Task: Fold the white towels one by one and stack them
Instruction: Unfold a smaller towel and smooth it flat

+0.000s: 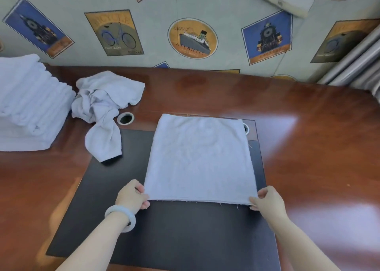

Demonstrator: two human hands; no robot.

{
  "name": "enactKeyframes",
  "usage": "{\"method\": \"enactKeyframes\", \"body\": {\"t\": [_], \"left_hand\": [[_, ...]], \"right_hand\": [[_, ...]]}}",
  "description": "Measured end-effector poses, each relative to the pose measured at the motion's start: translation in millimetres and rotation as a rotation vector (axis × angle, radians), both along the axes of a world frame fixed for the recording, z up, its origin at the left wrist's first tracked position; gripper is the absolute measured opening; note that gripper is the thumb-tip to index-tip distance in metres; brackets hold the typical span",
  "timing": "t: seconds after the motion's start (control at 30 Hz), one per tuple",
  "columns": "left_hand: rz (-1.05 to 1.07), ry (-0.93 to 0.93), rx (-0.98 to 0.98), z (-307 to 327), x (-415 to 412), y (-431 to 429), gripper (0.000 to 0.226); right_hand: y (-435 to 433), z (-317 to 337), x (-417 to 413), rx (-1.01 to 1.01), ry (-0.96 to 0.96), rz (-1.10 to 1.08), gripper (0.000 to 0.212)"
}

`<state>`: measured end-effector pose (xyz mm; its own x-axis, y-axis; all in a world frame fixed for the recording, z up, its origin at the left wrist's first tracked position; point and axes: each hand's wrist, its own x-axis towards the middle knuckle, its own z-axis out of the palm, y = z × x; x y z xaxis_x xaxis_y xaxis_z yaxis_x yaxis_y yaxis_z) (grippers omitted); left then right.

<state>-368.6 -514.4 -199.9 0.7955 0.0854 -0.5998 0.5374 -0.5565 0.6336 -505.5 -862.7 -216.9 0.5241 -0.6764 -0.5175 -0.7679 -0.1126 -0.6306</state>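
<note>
A white towel (200, 159) lies flat on the dark desk mat (170, 235), folded into a rough rectangle, its far edge reaching past the mat onto the wooden table (308, 139). The left hand (132, 194) pinches the towel's near-left corner, fingers curled over the edge. The right hand (267, 198) pinches the near-right corner in the same manner — both hands hold the near edge, which shows doubled layers. A pale bangle (121, 217) sits on the left wrist.

At the far left of the table stands a stack of folded towels (30, 104), edges roughly aligned. Just to its right lies a crumpled pile of unfolded towels (104, 106), one end trailing onto the mat's far-left corner. A round cable grommet (125, 118) sits between that pile and the flat towel; a second grommet (246, 128) is partly covered by the towel's far-right corner. Behind the table — patterned wallpaper (156, 34) with bicycle, ship and clock motifs.
</note>
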Motion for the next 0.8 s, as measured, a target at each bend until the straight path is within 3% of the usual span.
{"method": "enactKeyframes", "body": {"t": [0.17,0.23,0.27,0.33,0.43,0.5,0.6,0.8], "left_hand": [[-0.152,0.03,0.134,11.1,-23.7,4.9,0.015],[-0.335,-0.071,0.377,12.7,-28.1,-0.3,0.017],[-0.412,-0.207,0.49,12.6,-29.7,-6.6,0.016],[-0.525,-0.48,0.538,11.7,-31.4,-29.6,0.016],[-0.722,-0.631,0.476,0.6,-25.2,-79.8,0.055],[-0.797,-0.633,0.521,-14.9,-12.1,-107.8,0.06],[-0.869,-0.58,0.647,-46.9,-5.0,-109.0,0.06],[-0.777,-0.542,0.724,-56.2,-17.6,-37.6,0.066]], "right_hand": [[13.8,12.1,-22.3,-0.06,0.085,0.11,0.024],[19.3,13.6,-22.8,-0.211,0.15,0.245,0.03],[23.8,12.1,-19.8,-0.349,0.171,0.343,0.037],[44.1,12.4,-2.6,-0.553,0.066,0.494,0.049],[87.3,12.8,45.5,-0.591,-0.222,0.628,0.047],[106.0,1.9,76.5,-0.632,-0.254,0.742,0.053],[105.4,-30.4,83.3,-0.668,-0.151,0.827,0.058],[61.6,-48.5,6.9,-0.726,0.046,0.652,0.073]]}}
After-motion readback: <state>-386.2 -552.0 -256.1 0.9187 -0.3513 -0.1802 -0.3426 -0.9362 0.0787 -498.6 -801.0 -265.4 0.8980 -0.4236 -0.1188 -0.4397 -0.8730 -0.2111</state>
